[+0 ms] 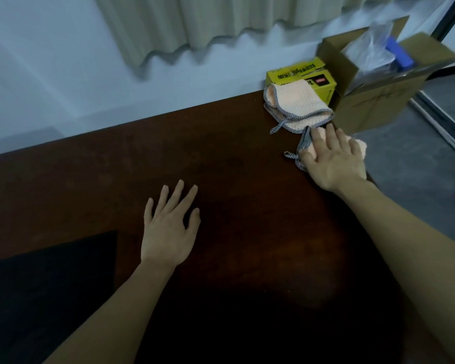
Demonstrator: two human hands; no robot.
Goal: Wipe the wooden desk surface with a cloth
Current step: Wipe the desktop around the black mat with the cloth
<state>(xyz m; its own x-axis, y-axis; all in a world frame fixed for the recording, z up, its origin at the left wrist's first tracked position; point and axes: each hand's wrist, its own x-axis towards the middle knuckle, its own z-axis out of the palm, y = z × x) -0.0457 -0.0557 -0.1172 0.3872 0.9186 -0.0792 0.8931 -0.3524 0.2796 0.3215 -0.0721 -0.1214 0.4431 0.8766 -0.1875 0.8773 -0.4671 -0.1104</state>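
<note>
Pressing flat with spread fingers, the right hand (334, 158) covers the soft, light cloth (359, 147); the left hand (168, 227) rests spread on the desk (247, 166); the cloth likely bunches.

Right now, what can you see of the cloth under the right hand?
The cloth is peach, textured like terry, edged in black-and-white checked trim with a small loop at its near-left corner. It lies flat near the desk's right edge. The right hand presses it with straight fingers, covering most of it.
</note>
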